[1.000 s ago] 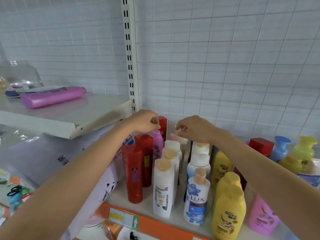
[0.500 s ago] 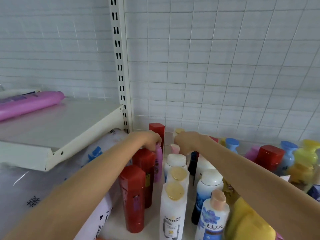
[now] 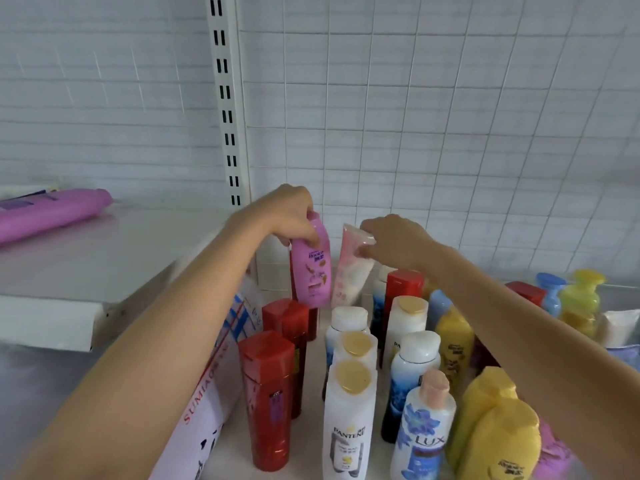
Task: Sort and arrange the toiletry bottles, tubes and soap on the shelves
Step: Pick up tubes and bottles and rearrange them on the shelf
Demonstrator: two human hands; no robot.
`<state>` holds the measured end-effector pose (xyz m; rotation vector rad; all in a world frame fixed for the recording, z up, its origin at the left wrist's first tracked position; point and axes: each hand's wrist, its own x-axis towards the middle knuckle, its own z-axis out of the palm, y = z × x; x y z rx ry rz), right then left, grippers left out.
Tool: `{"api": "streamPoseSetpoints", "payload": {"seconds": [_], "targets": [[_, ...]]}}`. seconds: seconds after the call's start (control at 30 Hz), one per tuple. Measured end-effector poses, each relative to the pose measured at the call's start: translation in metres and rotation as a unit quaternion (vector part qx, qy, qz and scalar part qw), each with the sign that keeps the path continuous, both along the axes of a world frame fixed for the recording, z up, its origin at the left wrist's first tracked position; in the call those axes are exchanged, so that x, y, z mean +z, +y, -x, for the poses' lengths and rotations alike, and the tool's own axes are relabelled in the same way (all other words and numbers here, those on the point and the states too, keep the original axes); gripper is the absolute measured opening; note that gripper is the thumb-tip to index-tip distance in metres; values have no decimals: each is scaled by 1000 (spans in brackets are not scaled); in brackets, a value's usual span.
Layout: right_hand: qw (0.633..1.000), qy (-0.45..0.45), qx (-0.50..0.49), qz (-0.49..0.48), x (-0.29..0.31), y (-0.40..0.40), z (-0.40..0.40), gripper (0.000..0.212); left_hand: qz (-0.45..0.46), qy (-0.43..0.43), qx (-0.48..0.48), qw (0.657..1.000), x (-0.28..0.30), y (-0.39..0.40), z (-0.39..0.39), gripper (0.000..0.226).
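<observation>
My left hand (image 3: pixel 292 213) grips the top of a pink bottle (image 3: pixel 312 271) and holds it lifted above the back of the row of red bottles (image 3: pixel 268 396). My right hand (image 3: pixel 391 239) pinches the upper end of a pale pink-and-white tube (image 3: pixel 349 277), raised and tilted beside the pink bottle. Below them stand white Pantene bottles (image 3: pixel 349 420), a blue-flowered Lux bottle (image 3: pixel 422 431) and yellow bottles (image 3: pixel 498 431) in rows on the white shelf (image 3: pixel 235 455).
A higher shelf (image 3: pixel 86 258) at left carries a lying purple tube (image 3: pixel 52 214). A slotted upright (image 3: pixel 227 109) and a wire-grid back panel (image 3: pixel 433 133) stand behind. More red, blue and yellow bottles (image 3: pixel 581 292) crowd the right. A printed white bag (image 3: pixel 211 386) leans at the left.
Both hands have risen from the back row: the left has lifted the pink bottle clear of the red bottles, and the right has lifted the pale tube. The camera has moved closer.
</observation>
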<state>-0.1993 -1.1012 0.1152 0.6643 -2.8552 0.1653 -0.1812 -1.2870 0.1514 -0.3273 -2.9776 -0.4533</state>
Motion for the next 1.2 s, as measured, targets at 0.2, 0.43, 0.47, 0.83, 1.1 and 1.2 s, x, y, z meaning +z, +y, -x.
{"api": "streamPoseSetpoints", "payload": {"seconds": [0.2, 0.43, 0.47, 0.83, 1.1, 1.2], "targets": [[953, 68, -39, 292, 41, 42, -36, 15, -192, 193, -17, 962, 29, 15, -19, 36], [914, 138, -73, 375, 56, 109, -79, 13, -370, 210, -81, 901, 20, 73, -37, 26], [914, 139, -80, 372, 57, 121, -86, 13, -382, 203, -95, 897, 19, 85, -41, 24], [924, 157, -136, 321, 44, 280, -189, 18, -436, 131, -233, 859, 6, 264, -115, 14], [913, 170, -193, 317, 27, 387, -267, 14, -427, 94, -292, 850, -17, 382, -167, 19], [912, 157, -227, 304, 17, 421, -296, 15, -423, 77, -304, 850, -32, 422, -178, 19]]}}
